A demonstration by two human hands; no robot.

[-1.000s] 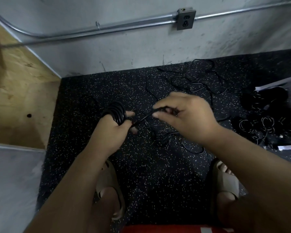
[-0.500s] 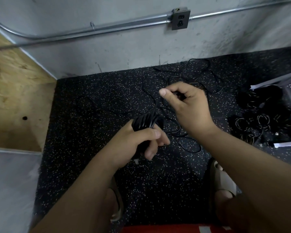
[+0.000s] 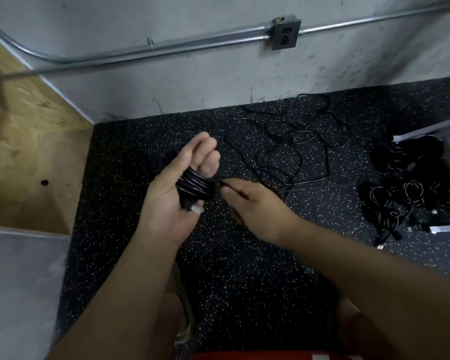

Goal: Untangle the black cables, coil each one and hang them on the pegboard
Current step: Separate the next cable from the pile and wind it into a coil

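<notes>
A black cable coil [image 3: 192, 184] is wound round the palm of my left hand [image 3: 177, 193], which is turned palm up with the fingers loosely curled over the loops. A white plug end [image 3: 197, 209] sticks out under the coil. My right hand [image 3: 250, 203] pinches the free end of the same cable right beside the coil. A tangle of loose black cables [image 3: 283, 152] lies on the speckled floor beyond my hands. No pegboard is in view.
A pile of coiled black cables [image 3: 411, 193] lies at the right on white sheets [image 3: 447, 228]. A grey wall with a conduit [image 3: 166, 48] and an outlet [image 3: 285, 35] stands behind. A plywood panel [image 3: 24, 152] is at the left. My sandalled feet are below.
My left hand has turned palm up and moved left with the coil. My right hand has come down from above the tangle to the coil's right side, bringing the cable end with it.
</notes>
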